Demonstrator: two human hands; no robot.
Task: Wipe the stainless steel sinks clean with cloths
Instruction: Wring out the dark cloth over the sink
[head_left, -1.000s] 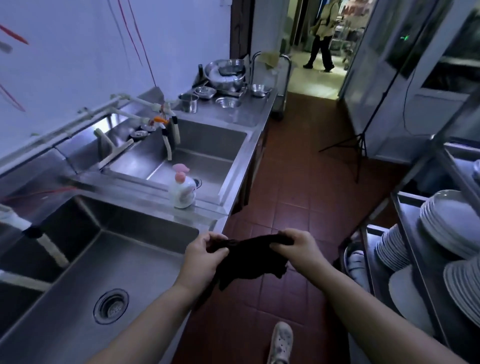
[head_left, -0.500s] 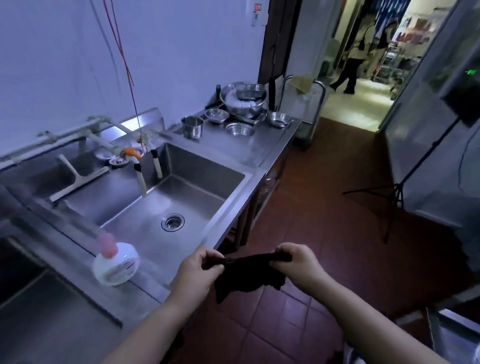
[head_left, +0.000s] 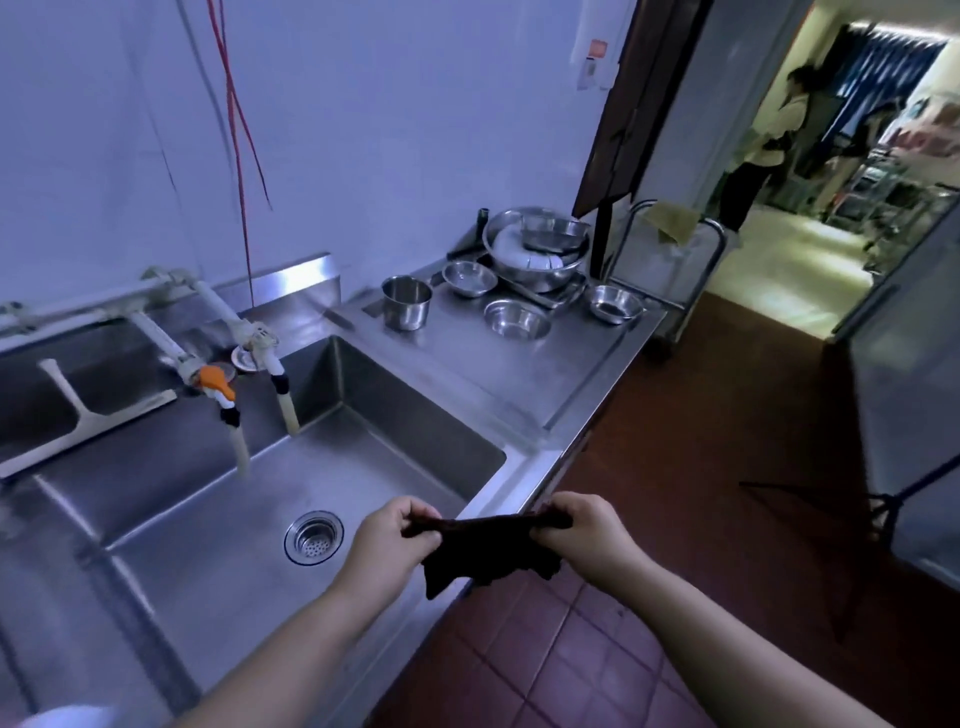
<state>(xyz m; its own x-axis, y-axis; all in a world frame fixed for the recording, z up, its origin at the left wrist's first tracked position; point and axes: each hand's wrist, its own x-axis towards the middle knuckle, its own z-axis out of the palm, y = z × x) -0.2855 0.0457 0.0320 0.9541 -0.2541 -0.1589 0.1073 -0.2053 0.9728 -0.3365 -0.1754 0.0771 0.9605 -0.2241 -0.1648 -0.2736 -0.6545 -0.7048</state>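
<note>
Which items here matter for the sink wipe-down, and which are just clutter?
In play: dark cloth, stretched between left hand and right hand; sink.

Lying about: steel bowls, metal cup, squeegee, trolley.

I see a dark, nearly black cloth (head_left: 488, 545) against the silver-grey steel sink (head_left: 363, 467). Behind the sink, a bright orange tap handle (head_left: 215, 378) sits on cream-white pipes (head_left: 156, 327), and thin red cords (head_left: 236, 130) hang down the pale bluish wall (head_left: 389, 130). Beside the sink, the floor (head_left: 675, 415) is reddish-brown tile in a square grid.
</note>
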